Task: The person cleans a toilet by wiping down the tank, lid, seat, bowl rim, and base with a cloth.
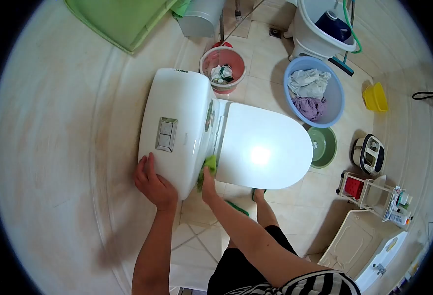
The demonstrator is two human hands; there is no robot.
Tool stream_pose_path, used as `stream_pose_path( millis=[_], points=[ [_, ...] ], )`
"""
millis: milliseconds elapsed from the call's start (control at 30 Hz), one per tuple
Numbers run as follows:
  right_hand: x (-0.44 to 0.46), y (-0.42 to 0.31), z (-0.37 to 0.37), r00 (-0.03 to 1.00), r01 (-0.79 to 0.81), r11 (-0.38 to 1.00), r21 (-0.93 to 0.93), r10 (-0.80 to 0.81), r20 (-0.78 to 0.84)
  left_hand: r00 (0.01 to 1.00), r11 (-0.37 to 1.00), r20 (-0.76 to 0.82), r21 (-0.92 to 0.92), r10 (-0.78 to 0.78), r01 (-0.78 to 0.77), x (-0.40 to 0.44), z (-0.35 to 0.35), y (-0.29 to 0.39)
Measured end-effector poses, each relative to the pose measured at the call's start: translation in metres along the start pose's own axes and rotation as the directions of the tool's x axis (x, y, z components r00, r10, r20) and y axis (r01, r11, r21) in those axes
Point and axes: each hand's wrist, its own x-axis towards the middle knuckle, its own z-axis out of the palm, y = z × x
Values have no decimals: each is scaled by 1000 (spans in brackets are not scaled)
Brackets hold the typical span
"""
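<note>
Right grip [208, 187] holds crumpled bright-green fabric cloth [210, 163]; likely light, limp: pinch bunched middle. Left grip [156, 183] spread on boxy white ceramic tank [189, 130].

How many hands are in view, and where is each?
2: the left hand rests on the wall-side edge of the toilet tank; the right hand holds a green cloth at its front.

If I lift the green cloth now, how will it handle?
Probably floppy: the green cloth is bunched up in the right hand. Likely light, being small beside the toilet tank, though I can't tell if it's wet. Seems unlikely to roll, given its crumpled outline.
</note>
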Motion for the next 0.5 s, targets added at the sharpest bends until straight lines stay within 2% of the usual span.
stream_pose_path(
  millis=[100, 133, 200, 233, 300, 333, 367, 433, 467, 500],
  points=[
    [-17, -45, 28, 997, 70, 993, -98, -73, -21, 1000, 999, 28, 32, 0, -1, 2, -4, 1],
    [1, -57, 33, 973, 221, 974, -53, -217, 79, 1000, 999, 20, 31, 9, -10, -1, -5, 2],
    [51, -101, 52, 957, 289, 939, -185, -280, 72, 1000, 999, 8, 29, 16, -17, -1, -2, 3],
    [93, -116, 54, 936, 333, 930, -157, -306, 176, 1000, 999, 29, 33, -8, 7, -2, -3, 4],
    [118, -167, 84, 937, 237, 968, 77, -249, 245, 997, 998, 60, 47, -38, 35, -3, -3, 1],
    [141, -181, 82, 908, 140, 987, 83, -162, 386, 998, 999, 61, 43, -32, 29, -3, -2, 0],
    [139, -196, 92, 940, 118, 993, -6, -110, 324, 998, 999, 63, 37, -25, 23, -3, -2, 0],
    [151, -196, 95, 977, 74, 996, -46, -64, 202, 997, 999, 77, 51, -20, 16, -1, -7, 5],
    [152, -186, 93, 977, 69, 997, -44, -59, 203, 996, 998, 84, 59, -10, 5, 1, -9, 6],
    [165, -160, 81, 965, 176, 984, -6, -171, 201, 996, 998, 85, 63, -10, 5, 1, -10, 6]
  ],
)
